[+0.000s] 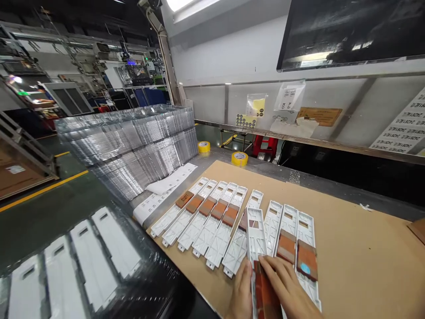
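Note:
A white ribbed plastic strip (255,228) with a small rectangular window is tilted up off the board, between my hands. My left hand (243,290) is closed along its left edge. Against this strip lies a reddish-brown block (265,292), and the fingers of my right hand (287,285) are closed over its upper end and right side. Part of the block is hidden by that hand. Several similar white strips (217,241) lie in a row on the left, most with a brown block (229,215) across them. More strips (290,214) lie to the right.
Brown cardboard (352,257) covers the table. Clear plastic trays (139,150) are stacked at back left, near label sheets (166,190) and yellow tape rolls (239,158). A tray at front left holds white strips (94,252). A dark screen (352,33) hangs above.

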